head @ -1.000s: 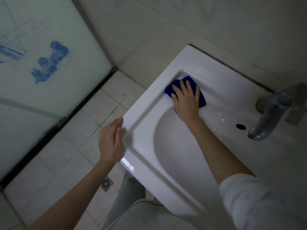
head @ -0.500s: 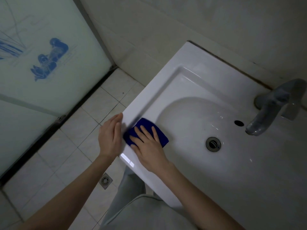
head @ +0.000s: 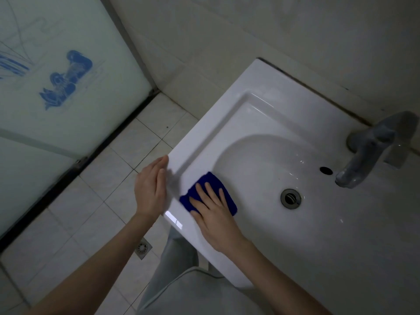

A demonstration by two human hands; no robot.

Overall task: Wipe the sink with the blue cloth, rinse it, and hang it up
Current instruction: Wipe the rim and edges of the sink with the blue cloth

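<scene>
- Two bare forearms rising from the bottom edge of the frame, one from lower left, one from lower right.
- One grey-trousered leg at bottom centre, under the near sink corner.
- One floor drain set in the pale tiles, lower centre, between left forearm and leg.
- One right hand at centre, palm down, fingers slightly spread and pressed flat on top of the cloth, not curled round it.
- One blue cloth under that hand, lying on the sink's flat ledge at the basin's left edge, partly covered.
- One left hand just left of the cloth, fingers straight and together, resting edgewise against the sink's outer left rim, holding nothing.
- One white sink filling the right half of the frame.
- One round metal drain in the basin, right of centre.
- One dark overflow hole above and right of the drain.
- One grey faucet at the right edge, spout over the basin.
- One frosted glass door at upper left, with blue printed figures.
</scene>
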